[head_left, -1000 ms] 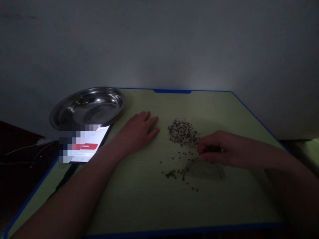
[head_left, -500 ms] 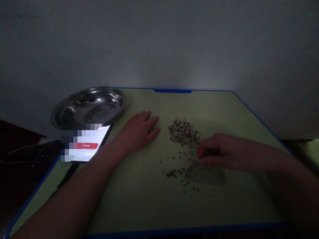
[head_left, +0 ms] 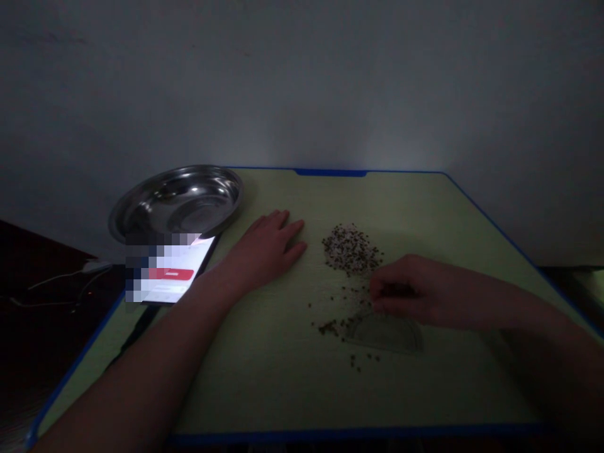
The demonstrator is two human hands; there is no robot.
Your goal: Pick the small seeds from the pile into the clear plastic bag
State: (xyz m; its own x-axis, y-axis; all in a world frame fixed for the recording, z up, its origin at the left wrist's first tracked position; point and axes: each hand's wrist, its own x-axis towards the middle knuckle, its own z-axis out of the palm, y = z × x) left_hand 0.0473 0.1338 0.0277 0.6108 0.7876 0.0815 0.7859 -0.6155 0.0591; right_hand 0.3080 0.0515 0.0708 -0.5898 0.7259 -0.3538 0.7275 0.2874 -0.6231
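Observation:
My right hand (head_left: pixel 401 292) is closed in a pinch at the curved edge of a clear half-round protractor (head_left: pixel 384 333), though the fingertips' contact is partly hidden. Just beyond the fingers lies a heap of white grains mixed with dark seeds (head_left: pixel 352 248). Left of the protractor is a small cluster of dark seeds (head_left: pixel 329 327), with more scattered above and below it. My left hand (head_left: pixel 267 248) rests flat on the table, fingers spread, left of the heap and holding nothing.
A shiny metal basin (head_left: pixel 177 201) stands at the table's back left corner. In front of it, beside my left forearm, lies a lit phone (head_left: pixel 177 277). The pale table (head_left: pixel 264 390) has a blue rim and stands against a grey wall. White cables (head_left: pixel 94 267) hang left.
My right hand and the protractor have shifted slightly left across the table, and the protractor has tilted a little. My left hand has stayed put. The whole view has moved slightly.

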